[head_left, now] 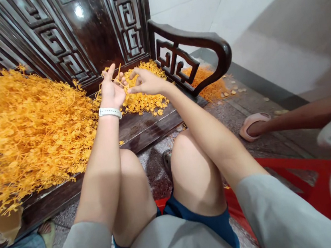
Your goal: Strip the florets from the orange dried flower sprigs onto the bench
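Palm up, my left hand (113,89) has a white band on its wrist and holds a thin orange-yellow plastic piece (119,71) between curled fingers. Just to its right, my right hand (145,81) reaches toward it, thumb and forefinger bent near the piece; whether they grip anything is too small to tell. A large heap of orange-yellow branching plastic pieces (39,127) lies on the dark wooden bench (142,131) at the left. Behind and below both hands, a smaller pile of yellow pieces (144,100) covers the bench's right end.
The bench has a carved back (94,36) and a curved armrest (219,49). Orange strands (209,84) lie on the floor beyond it. Another person's foot in a pink shoe (252,127) is at right. A torn cardboard box (4,220) and another person's foot are at lower left.
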Demonstrator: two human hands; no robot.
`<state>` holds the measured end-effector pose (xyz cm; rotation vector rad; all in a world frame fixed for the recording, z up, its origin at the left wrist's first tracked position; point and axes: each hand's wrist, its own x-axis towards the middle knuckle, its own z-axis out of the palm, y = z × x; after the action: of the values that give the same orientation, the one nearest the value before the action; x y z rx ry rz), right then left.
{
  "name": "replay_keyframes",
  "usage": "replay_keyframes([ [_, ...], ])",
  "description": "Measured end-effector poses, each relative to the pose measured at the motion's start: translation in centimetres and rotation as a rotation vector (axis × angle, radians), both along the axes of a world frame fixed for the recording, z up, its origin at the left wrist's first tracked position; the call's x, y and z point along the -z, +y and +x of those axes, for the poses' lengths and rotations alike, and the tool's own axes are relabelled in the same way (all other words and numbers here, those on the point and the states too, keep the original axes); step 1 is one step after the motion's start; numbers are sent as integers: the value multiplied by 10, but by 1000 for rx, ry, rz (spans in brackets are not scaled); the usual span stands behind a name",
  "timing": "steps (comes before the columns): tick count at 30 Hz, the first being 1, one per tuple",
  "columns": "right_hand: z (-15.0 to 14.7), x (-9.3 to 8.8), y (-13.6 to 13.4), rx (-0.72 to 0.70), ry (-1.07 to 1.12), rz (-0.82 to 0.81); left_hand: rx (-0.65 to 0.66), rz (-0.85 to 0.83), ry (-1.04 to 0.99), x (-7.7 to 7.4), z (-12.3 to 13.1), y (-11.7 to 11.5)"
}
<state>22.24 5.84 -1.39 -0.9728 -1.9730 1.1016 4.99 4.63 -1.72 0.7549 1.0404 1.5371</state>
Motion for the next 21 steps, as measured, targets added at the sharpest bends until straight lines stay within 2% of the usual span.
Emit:
replay_keyframes([
  [4, 3, -1, 1, 0, -154, 75, 7, 52, -26, 0, -1, -5],
  [10, -7, -2, -3, -5, -140, 183, 46, 85, -35, -9, 0, -8],
  [15, -6, -7, -7, 36, -56, 91, 48, 87, 87, -12, 3, -13],
  [21, -2, -13, -9, 73, 52, -35, -19, 27, 245, -7, 9, -12],
])
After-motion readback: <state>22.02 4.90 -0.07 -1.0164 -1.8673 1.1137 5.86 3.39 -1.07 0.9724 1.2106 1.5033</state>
